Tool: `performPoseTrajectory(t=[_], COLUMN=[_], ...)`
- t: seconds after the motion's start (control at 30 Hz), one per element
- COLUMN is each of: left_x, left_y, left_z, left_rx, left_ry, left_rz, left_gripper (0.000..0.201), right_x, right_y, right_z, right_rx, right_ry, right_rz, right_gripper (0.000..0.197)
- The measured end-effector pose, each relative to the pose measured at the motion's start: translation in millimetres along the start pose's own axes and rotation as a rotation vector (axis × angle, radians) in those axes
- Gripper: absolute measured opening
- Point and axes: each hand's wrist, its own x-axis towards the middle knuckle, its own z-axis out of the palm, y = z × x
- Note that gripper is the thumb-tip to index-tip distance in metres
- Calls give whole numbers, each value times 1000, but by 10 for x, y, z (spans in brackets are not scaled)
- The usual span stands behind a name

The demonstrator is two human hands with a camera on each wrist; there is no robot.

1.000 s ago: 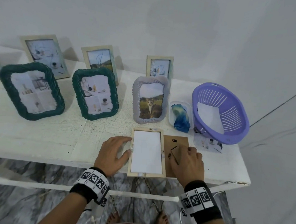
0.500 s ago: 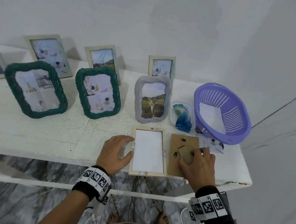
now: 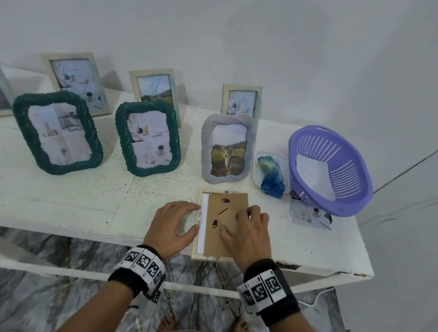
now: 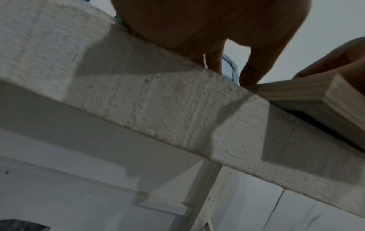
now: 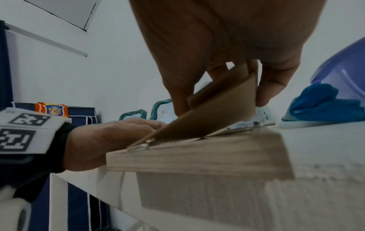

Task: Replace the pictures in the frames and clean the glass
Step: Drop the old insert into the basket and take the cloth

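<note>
Pale wooden picture frame [image 3: 195, 242] lying face down at the near edge of the white painted counter [image 3: 54, 201], its near end overhanging the edge. Brown fibreboard backing panel [image 3: 223, 233] with black hanger marks and a folded stand, tilted over the frame's opening: left edge down in the recess by the metal tabs, right edge raised, as seen from the right wrist. Narrow strip of white paper [image 3: 203, 224] showing along the panel's left side. Right hand [image 3: 247, 232] pinching the raised panel, thumb on its near face, fingers curled over the far edge. Left hand [image 3: 172, 224] resting relaxed and flat on the counter, fingertips [image 4: 250, 78] and thumb touching the frame's left rail.

Standing behind, upright on the counter: two dark green rope-pattern frames [image 3: 57, 131] with pale interior prints, a grey ribbed frame [image 3: 227, 148] holding a cat photograph, and farther back three slim pale frames [image 3: 76, 80] leaning near the white wall. Just right of the grey frame, a clear plastic tub [image 3: 258, 168] holding a crumpled blue cloth [image 3: 271, 174]. Beside it, a purple slotted plastic basket [image 3: 345, 200] with a white sheet inside, resting partly on a loose photo print [image 3: 310, 215]. Black wristbands with white coded markers on both wrists.
</note>
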Motion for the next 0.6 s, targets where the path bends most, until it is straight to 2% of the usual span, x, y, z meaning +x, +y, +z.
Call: performPoseTrajectory(t=[0.37, 0.43, 0.5, 0.6], left_x=[12, 16, 12, 12], left_y=[-32, -20, -14, -2], left_z=[8, 9, 4, 8], left_rx=[12, 15, 15, 8], left_ry=[5, 2, 6, 8], left_rz=[5, 6, 5, 1], left_gripper=[45, 45, 45, 45], right_x=[18, 17, 43, 95], right_y=[-33, 60, 214, 479], right_z=[195, 182, 162, 125], right_rx=[-12, 87, 253, 426], right_ry=[-94, -110, -185, -166], right_rz=[-19, -51, -43, -22], right_gripper=[40, 35, 26, 22])
